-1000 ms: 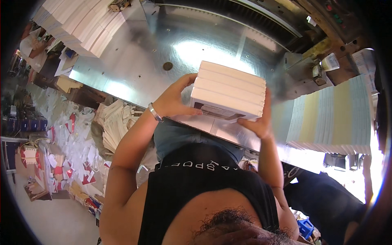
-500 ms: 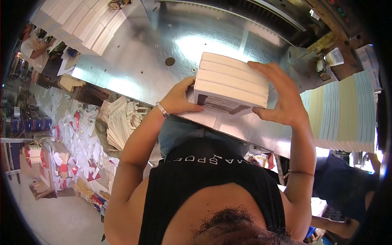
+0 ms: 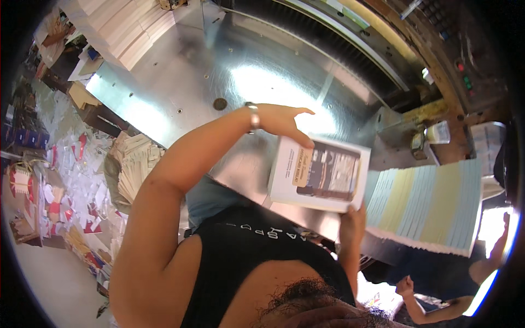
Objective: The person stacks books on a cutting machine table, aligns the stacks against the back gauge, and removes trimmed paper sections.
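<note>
Head view: white-covered paper book with dark photo panel [image 3: 324, 172] right of frame centre, over shiny metal counter [image 3: 188, 85]. Left hand [image 3: 280, 120] loosely spread, thumb touching book's top edge. Right hand [image 3: 351, 225] gripping its lower-right corner, fingers mostly hidden.

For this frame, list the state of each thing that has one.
White-covered book: closed, cover facing the camera
Left hand: open, thumb at the book's upper edge
Right hand: at the book's lower edge, fingers mostly hidden
Yellow-and-blue stack: piled in layers
Scrap paper: loose, scattered
Panel lights: red and green, lit
</note>
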Motion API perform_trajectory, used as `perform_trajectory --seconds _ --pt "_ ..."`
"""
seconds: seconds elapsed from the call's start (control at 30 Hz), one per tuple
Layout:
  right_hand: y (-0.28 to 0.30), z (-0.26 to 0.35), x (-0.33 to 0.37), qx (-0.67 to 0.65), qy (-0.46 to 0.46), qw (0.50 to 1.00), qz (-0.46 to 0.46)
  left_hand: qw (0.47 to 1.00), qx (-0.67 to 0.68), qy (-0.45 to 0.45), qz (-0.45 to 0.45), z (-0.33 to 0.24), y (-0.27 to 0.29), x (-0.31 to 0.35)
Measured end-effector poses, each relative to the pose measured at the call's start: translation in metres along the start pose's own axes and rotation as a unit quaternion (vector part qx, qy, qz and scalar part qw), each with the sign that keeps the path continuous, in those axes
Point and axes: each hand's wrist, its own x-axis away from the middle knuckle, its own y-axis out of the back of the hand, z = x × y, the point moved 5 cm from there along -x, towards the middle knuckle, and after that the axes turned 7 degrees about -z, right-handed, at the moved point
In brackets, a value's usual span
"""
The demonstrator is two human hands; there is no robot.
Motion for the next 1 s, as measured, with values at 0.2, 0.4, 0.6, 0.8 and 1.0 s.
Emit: perform_trajectory --seconds 0.2,0.4,0.6,0.8,1.0 --pt "-0.031 -0.007 0.039 -0.134 -0.108 0.982 -0.082 0.993 -0.091 -0.054 0.058 0.006 -0.019 -0.106" --pt "-0.084 0.015 -0.046 -0.103 -0.076 0.987 -0.095 0.832 0.319 -0.166 -0.423 0.025 0.078 -0.096" --pt "-0.205 0.021 -0.207 -0.104 -0.114 0.988 0.027 0.635 0.401 -0.095 -0.653 0.140 0.114 -0.046" --pt "-0.327 0.056 -0.343 -0.069 -0.091 0.992 0.047 0.693 0.390 -0.079 -0.602 0.162 0.167 -0.082" --pt "-0.440 0.065 -0.400 -0.056 -0.084 0.994 0.035 0.660 0.369 -0.111 -0.645 0.190 0.231 -0.119"
